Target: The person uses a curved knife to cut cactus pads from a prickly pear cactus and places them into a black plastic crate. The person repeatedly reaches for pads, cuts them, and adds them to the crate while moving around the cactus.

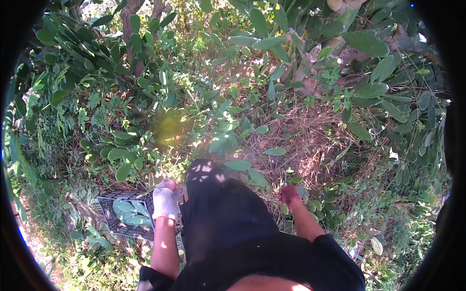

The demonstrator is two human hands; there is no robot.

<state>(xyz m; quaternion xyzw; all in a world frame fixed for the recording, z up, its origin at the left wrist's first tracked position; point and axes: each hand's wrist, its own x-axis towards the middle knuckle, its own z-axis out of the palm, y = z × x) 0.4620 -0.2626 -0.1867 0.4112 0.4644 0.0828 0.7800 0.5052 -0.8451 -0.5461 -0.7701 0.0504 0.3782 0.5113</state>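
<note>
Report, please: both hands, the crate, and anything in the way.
Left hand, white-gloved, beside dark crate; grip unclear. Right hand, red-gloved, near green cactus pads; grip unclear. Crate holding flat green pads. Dark-clothed leg between hands.

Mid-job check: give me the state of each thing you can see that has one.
Crate: open-topped, part filled.
Cactus pads in the crate: lying heaped together.
Left grip: white-gloved, fingers curled, beside the crate; contents unclear.
Right grip: dark red glove, fingers curled, near low green pads; contents too small to tell.
Lone pad: lying over dry stalks, apparently loose.
</note>
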